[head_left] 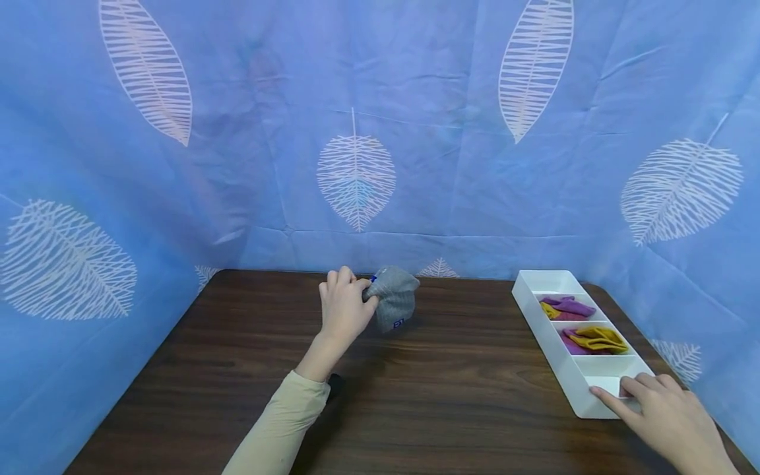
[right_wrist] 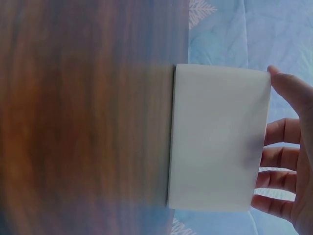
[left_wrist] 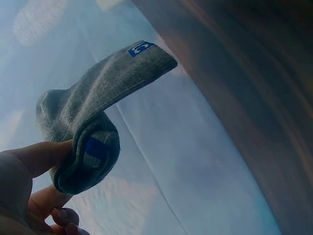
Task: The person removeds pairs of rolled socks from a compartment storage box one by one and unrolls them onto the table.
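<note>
My left hand [head_left: 346,310] is raised over the back middle of the table. Between its thumb and fingers it pinches grey socks [head_left: 396,298] bearing blue marks. In the left wrist view, one part of the grey knit reaches out to a flat cuff, and another part is folded beside the thumb. At the right, my right hand [head_left: 671,412] grips the near end of a white divided box [head_left: 549,349]. Its fingers bend over the rim into the front compartment, and the thumb touches the left corner. The right wrist view shows the box's plain end wall [right_wrist: 217,139].
Purple and yellow fabric pieces [head_left: 596,340] lie in the two middle compartments of the box. The dark wooden table [head_left: 463,396] meets a blue leaf-patterned cloth [head_left: 427,178] at the back and sides. The box stands close to the table's right edge.
</note>
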The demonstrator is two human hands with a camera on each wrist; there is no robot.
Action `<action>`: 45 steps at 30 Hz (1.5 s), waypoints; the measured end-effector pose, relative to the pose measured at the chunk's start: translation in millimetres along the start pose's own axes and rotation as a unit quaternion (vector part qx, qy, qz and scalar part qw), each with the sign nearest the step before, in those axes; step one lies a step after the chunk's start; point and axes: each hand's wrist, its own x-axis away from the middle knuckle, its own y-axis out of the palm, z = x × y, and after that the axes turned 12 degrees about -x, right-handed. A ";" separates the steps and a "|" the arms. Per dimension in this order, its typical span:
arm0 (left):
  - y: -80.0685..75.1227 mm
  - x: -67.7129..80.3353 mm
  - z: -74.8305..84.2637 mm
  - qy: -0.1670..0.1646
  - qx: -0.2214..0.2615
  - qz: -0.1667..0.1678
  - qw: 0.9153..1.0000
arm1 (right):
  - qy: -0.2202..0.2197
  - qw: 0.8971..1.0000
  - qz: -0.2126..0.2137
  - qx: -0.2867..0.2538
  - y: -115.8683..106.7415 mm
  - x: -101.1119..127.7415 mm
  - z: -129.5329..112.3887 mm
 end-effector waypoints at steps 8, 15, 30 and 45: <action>-9.1 14.1 -61.0 -0.048 -0.031 0.005 0.998 | -0.023 0.999 -0.028 0.022 1.6 0.1 5.6; -20.1 28.2 -103.3 -0.076 -0.049 0.014 0.996 | -0.016 0.999 -0.038 0.006 3.7 -3.2 5.0; -25.3 49.8 -129.1 -0.082 -0.086 -0.026 0.993 | 0.017 0.998 -0.058 -0.004 1.6 -6.7 3.0; -5.6 61.0 -114.0 -0.033 -0.106 -0.109 0.988 | -0.022 0.999 0.016 -0.041 -8.7 -7.8 -7.7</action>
